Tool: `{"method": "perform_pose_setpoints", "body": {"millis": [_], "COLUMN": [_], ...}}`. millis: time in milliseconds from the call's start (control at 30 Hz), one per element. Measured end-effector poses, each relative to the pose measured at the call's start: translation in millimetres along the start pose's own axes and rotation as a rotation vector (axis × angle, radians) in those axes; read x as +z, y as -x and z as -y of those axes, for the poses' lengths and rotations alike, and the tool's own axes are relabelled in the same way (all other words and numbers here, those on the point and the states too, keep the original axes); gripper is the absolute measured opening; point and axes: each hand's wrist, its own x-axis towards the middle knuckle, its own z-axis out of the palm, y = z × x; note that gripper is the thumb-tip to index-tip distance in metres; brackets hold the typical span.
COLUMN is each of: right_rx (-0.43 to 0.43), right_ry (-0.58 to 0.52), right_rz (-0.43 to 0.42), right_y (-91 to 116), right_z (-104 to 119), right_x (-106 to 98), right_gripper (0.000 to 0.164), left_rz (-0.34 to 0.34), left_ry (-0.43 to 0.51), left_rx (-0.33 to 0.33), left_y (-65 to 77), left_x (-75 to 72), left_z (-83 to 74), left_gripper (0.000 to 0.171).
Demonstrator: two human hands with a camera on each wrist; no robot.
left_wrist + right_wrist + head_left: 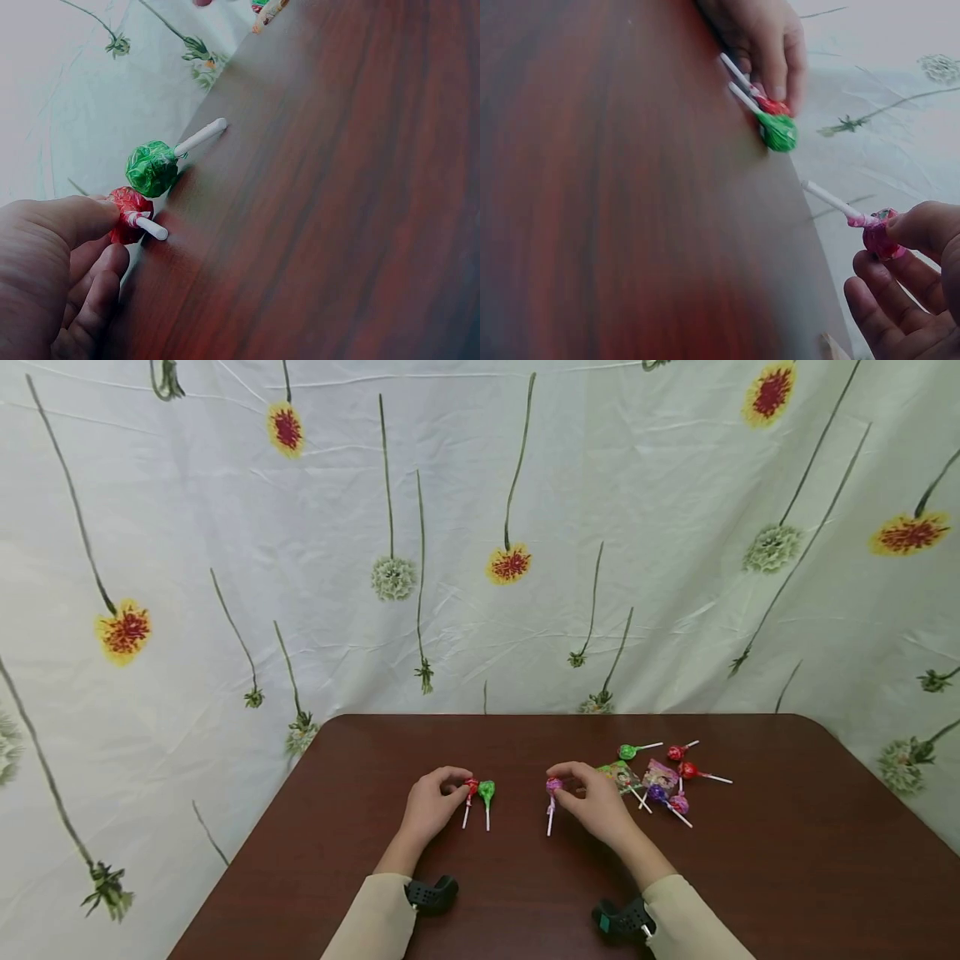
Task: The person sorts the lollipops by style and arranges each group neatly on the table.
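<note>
My left hand (432, 803) pinches a red-wrapped lollipop (130, 213) by its head, and the white stick points toward me. Right beside it a green lollipop (487, 790) lies on the table, its stick also toward me. Between the thumb and fingers of my right hand (597, 803) is a pink lollipop (882, 234), held by the head a short way to the right of the green one. Whether the held lollipops touch the tabletop I cannot tell.
A loose pile on the right of the brown table (510, 893) has several lollipops, among them a green one (627, 752), a red one (687, 770) and a purple one (657, 792). A pink wrapper (660, 775) lies among them. A flowered cloth (465, 635) hangs behind the table.
</note>
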Motion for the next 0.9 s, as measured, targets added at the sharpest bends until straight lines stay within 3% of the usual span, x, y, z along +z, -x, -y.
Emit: {"method": "perform_pose_setpoints", "body": {"millis": [333, 567, 900], "right_rx": [-0.085, 0.017, 0.094], "right_ry": [0.015, 0.021, 0.022], "right_rz": [0.032, 0.064, 0.056], "right_y": [-4, -13, -20], "right_z": [6, 9, 8], "right_x": [33, 43, 57], "right_gripper": [0.02, 0.018, 0.014], "left_rz": [0.0, -0.001, -0.009], "left_ry": [0.008, 0.005, -0.002], "left_rx": [-0.011, -0.002, -0.003], "left_y": [-0.7, -1.0, -1.7], "left_x": [-0.4, -1.8, -0.8], "left_z": [-0.3, -2.4, -1.3], "left_gripper": [0.017, 0.017, 0.017]}}
